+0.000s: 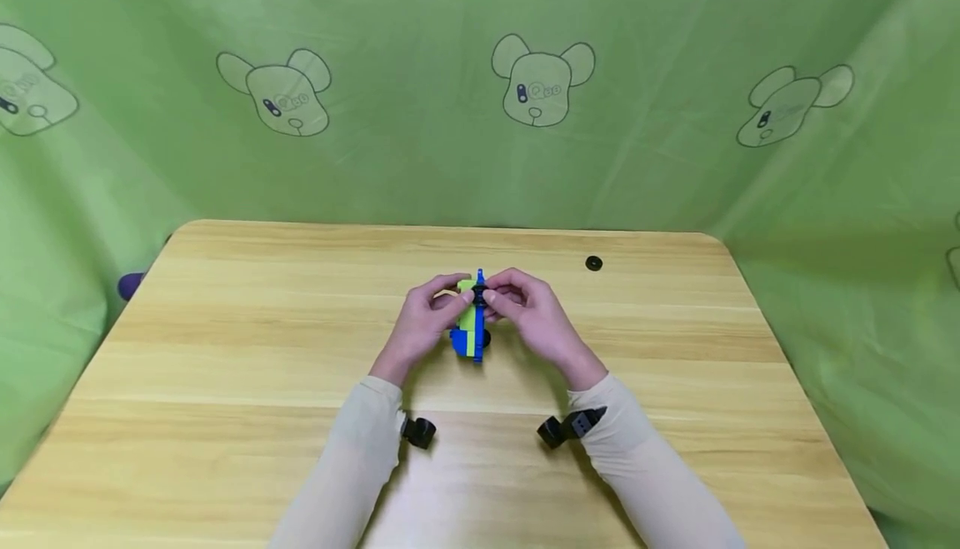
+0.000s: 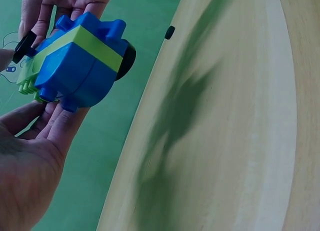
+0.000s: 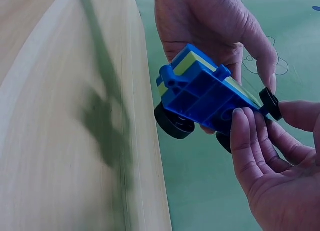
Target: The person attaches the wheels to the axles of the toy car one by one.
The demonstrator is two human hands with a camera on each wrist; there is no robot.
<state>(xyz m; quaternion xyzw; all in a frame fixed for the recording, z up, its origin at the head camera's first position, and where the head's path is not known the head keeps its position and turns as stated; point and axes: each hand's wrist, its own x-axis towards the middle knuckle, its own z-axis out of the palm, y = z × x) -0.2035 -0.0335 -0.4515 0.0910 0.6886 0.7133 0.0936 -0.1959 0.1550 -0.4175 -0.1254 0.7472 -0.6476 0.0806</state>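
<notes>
Both hands hold a toy car (image 1: 468, 342) of blue and yellow-green blocks over the table. My left hand (image 1: 418, 324) grips the car's body, fingers along its green side. My right hand (image 1: 546, 324) pinches a small black wheel (image 3: 270, 103) at one end of the car, thumb against its outer face. The right fingers (image 3: 245, 136) lie along the blue ribbed underside in the right wrist view. Another black wheel (image 3: 174, 122) is mounted near the car's other end, and a further wheel (image 3: 224, 141) shows partly behind the right fingers.
A loose black wheel (image 1: 594, 263) lies on the wooden table (image 1: 262, 341) toward its back right. Green cloth (image 1: 420, 141) with printed bear heads hangs behind and beside the table. Wrist cameras (image 1: 420, 432) sit on both sleeves.
</notes>
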